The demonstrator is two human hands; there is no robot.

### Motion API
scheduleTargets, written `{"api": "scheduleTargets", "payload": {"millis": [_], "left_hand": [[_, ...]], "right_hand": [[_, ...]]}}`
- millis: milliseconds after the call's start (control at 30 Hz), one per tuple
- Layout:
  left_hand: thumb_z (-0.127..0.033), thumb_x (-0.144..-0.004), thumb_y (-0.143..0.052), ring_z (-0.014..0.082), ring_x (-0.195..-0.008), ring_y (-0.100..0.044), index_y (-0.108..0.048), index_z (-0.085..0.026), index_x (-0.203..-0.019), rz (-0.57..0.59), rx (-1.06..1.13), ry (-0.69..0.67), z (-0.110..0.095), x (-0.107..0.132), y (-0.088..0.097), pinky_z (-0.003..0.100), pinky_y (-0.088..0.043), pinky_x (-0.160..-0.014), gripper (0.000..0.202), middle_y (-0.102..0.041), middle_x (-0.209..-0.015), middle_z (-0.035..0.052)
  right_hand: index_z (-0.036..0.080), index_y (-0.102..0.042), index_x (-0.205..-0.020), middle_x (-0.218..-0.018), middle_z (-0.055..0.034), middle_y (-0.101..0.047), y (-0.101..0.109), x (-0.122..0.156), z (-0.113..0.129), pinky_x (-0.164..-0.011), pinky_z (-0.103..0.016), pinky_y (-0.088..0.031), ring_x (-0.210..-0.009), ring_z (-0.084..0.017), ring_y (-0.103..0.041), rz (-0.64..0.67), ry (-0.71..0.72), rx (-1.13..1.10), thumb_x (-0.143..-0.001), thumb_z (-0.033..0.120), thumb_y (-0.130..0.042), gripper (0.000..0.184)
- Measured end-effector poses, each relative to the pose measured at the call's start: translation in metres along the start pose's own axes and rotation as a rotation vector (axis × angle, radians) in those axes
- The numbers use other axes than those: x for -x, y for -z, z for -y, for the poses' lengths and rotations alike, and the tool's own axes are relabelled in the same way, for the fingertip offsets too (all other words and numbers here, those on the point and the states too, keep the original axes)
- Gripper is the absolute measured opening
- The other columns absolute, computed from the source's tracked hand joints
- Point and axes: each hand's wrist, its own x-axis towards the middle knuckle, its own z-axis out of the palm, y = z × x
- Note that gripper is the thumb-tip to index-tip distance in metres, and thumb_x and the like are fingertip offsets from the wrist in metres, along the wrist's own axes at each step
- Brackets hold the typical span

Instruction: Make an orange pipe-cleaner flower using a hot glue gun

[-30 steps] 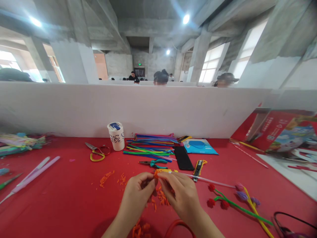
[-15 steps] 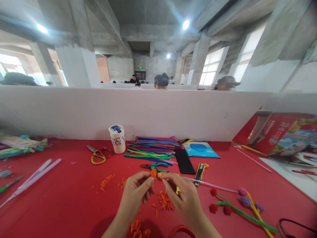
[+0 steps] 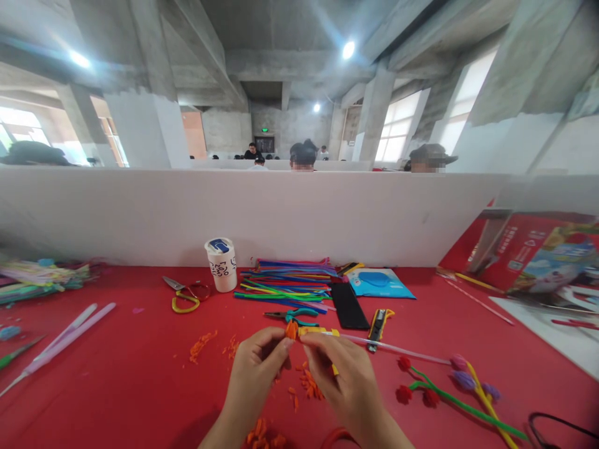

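Observation:
My left hand point(image 3: 257, 362) pinches a small orange fuzzy piece point(image 3: 291, 329) between thumb and fingertips. Close by on the right, my right hand point(image 3: 344, 368) has its fingers drawn together. What they hold, if anything, I cannot make out. A yellow object point(image 3: 321, 332) shows just behind those fingers, and I cannot tell whether it is gripped. Orange cut bits point(image 3: 311, 381) lie on the red table below and between the hands. Another pile of orange pieces point(image 3: 262, 436) is at the front edge of the view. Teal-handled pliers point(image 3: 299, 315) rest just beyond the fingertips.
Behind the hands lie colourful pipe cleaners point(image 3: 285, 280), a black phone point(image 3: 349, 305) and a yellow utility knife point(image 3: 380, 327). A white cup point(image 3: 221, 265) and scissors point(image 3: 185, 296) stand left of them. Pipe-cleaner flowers point(image 3: 449, 399) lie right. A white partition point(image 3: 281, 212) borders the table.
My right hand has shifted slightly and more of the yellow object behind it shows. The orange piece stays in my left hand. The view has moved a little.

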Motion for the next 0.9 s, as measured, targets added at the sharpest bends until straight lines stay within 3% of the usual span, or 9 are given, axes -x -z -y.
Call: {"api": "scheduleTargets", "payload": {"millis": [167, 333, 533, 767, 833, 900], "left_hand": [[-0.026, -0.074, -0.053, 0.0093, -0.044, -0.043, -0.061, -0.017, -0.067, -0.016, -0.119, -0.111, -0.0026, 0.0052, -0.0029, 0.018, -0.034, -0.042, 0.015, -0.051, -0.049, -0.0030], [-0.020, -0.073, -0.052, 0.0117, -0.048, -0.047, -0.061, -0.017, -0.063, -0.038, -0.268, -0.256, -0.0062, 0.0071, -0.0039, 0.020, -0.038, -0.049, 0.014, -0.054, -0.052, -0.0014], [-0.020, -0.074, -0.052, 0.0124, -0.049, -0.050, -0.063, -0.017, -0.065, -0.045, -0.335, -0.285, -0.0068, 0.0084, -0.0040, 0.020, -0.039, -0.049, 0.015, -0.058, -0.053, 0.0001], [-0.021, -0.071, -0.056, 0.0105, -0.047, -0.047, -0.063, -0.017, -0.063, -0.038, -0.163, -0.167, -0.0067, 0.0081, -0.0042, 0.019, -0.038, -0.047, 0.012, -0.055, -0.051, -0.0016], [-0.024, -0.070, -0.058, 0.0082, -0.041, -0.042, -0.062, -0.017, -0.062, -0.020, -0.033, -0.042, -0.0066, 0.0065, -0.0023, 0.017, -0.033, -0.041, 0.012, -0.051, -0.045, -0.0032], [-0.029, -0.070, -0.059, 0.0056, -0.036, -0.036, -0.061, -0.016, -0.062, -0.002, 0.116, 0.079, -0.0060, 0.0044, 0.0007, 0.016, -0.025, -0.036, 0.015, -0.049, -0.041, -0.0043]], "right_hand": [[0.018, -0.054, -0.098, -0.074, -0.0037, -0.067, -0.0032, 0.0029, -0.0041, -0.058, -0.023, -0.046, -0.061, -0.013, -0.061, -0.038, 0.092, 0.092, -0.081, 0.012, -0.050, 0.018], [0.016, -0.053, -0.103, -0.074, -0.0059, -0.067, -0.0036, 0.0044, -0.0072, -0.061, -0.027, -0.048, -0.063, -0.016, -0.061, 0.006, 0.185, 0.162, -0.082, 0.011, -0.048, 0.022], [0.014, -0.053, -0.099, -0.073, -0.0067, -0.067, -0.0031, 0.0009, -0.0042, -0.058, -0.026, -0.046, -0.063, -0.015, -0.061, -0.042, 0.198, 0.161, -0.081, 0.009, -0.050, 0.019], [0.015, -0.053, -0.102, -0.076, -0.0062, -0.067, -0.0027, 0.0042, -0.0018, -0.063, -0.025, -0.046, -0.067, -0.015, -0.061, -0.044, 0.164, 0.145, -0.080, 0.010, -0.051, 0.023], [0.017, -0.053, -0.102, -0.072, -0.0029, -0.066, -0.0001, 0.0034, -0.0013, -0.061, -0.023, -0.044, -0.062, -0.012, -0.060, -0.053, 0.075, 0.099, -0.082, 0.014, -0.048, 0.021], [0.018, -0.056, -0.094, -0.064, 0.0001, -0.063, 0.0042, -0.0004, -0.0041, -0.056, -0.021, -0.041, -0.055, -0.011, -0.058, 0.001, -0.101, 0.095, -0.085, 0.022, -0.043, 0.016]]}}
